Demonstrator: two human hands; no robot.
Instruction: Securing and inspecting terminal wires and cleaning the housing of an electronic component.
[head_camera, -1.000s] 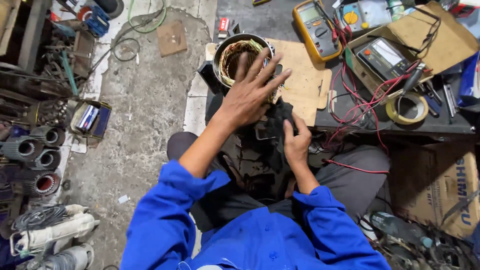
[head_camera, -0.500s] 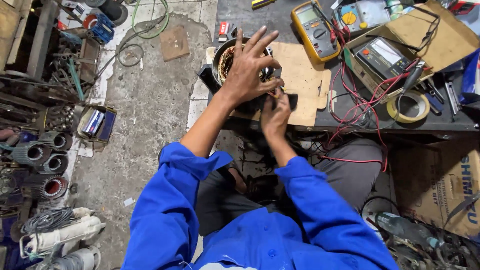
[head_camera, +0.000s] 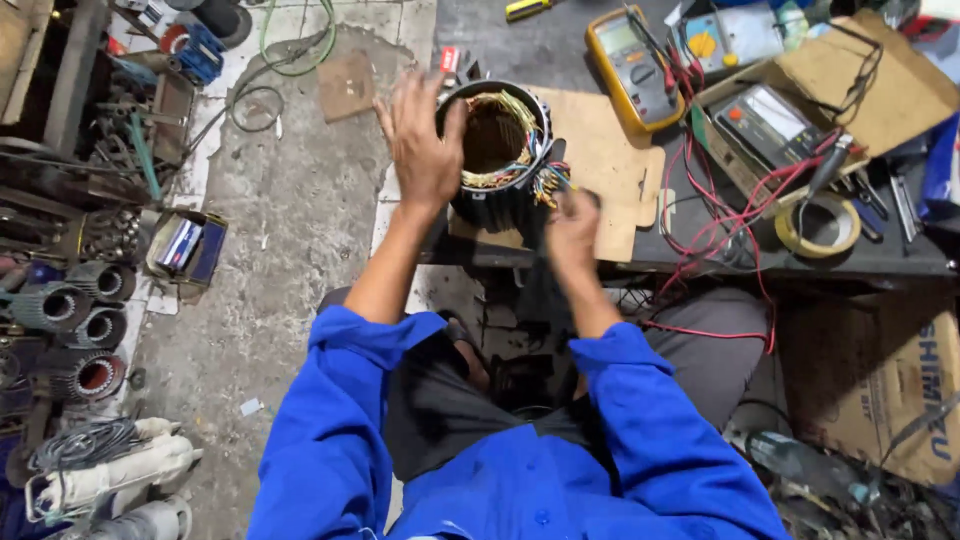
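Observation:
A dark motor stator (head_camera: 497, 205) with copper windings stands upright on a cardboard sheet (head_camera: 612, 150) at the bench's near edge. My left hand (head_camera: 420, 150) is against its left side. The fingers are spread upward and the thumb rests on the rim. My right hand (head_camera: 572, 228) is just right of the stator, below a bunch of coloured wire leads (head_camera: 553, 183) that hang from the winding. It is blurred and its fingers look curled. Whether it grips the leads is unclear. Both sleeves are blue.
On the bench lie a yellow multimeter (head_camera: 630, 60), an analogue meter (head_camera: 768, 122) in a cardboard tray, red test leads (head_camera: 712, 232) and a tape roll (head_camera: 820, 226). Several other stators (head_camera: 78, 310) and a small box (head_camera: 186, 246) sit on the concrete floor at left. A cardboard box (head_camera: 885, 390) stands at right.
My left hand has slid from on top of the stator to its left side, baring the windings. My right hand has moved slightly right, under the wire leads.

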